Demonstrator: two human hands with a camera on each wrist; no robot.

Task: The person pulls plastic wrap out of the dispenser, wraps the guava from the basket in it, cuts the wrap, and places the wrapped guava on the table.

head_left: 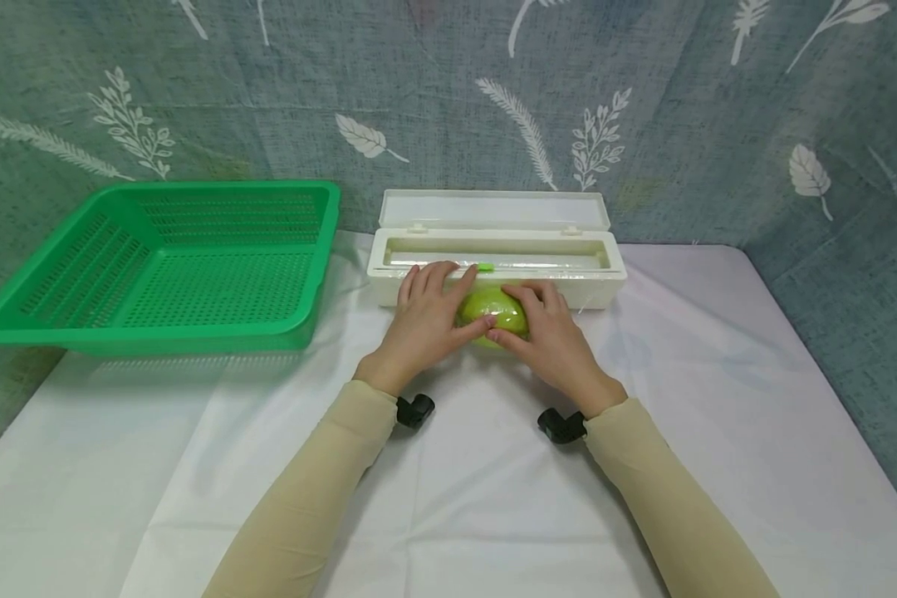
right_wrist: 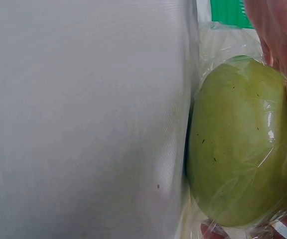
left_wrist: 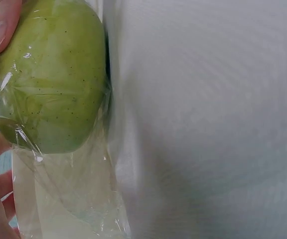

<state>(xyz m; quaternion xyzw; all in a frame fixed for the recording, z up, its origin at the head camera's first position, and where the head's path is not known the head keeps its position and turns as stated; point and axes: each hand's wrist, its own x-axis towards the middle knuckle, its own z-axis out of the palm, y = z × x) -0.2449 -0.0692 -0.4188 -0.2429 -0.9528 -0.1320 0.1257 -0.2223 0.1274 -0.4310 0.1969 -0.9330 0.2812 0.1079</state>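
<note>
A green mango [head_left: 497, 309] under clear cling film [left_wrist: 78, 194] lies on the cloth right in front of a white cling film dispenser [head_left: 605, 286], whose lid is up. My left hand [head_left: 431, 320] holds the mango's left side, its thumb across the near side and its other fingers reaching the dispenser's front edge. From the right, my right hand [head_left: 556, 345] grips the mango, with fingers over its far side and thumb on the near side. Both thumbs almost meet. The film hugs the mango's skin [right_wrist: 238, 144] and is creased at both ends.
A green slide cutter [head_left: 485, 267] sits on the dispenser's front rim. To the left stands a green plastic basket [head_left: 299, 328] with perforated walls. White cloth [head_left: 718, 399] covers the table, and a patterned blue-grey curtain [head_left: 433, 100] hangs behind.
</note>
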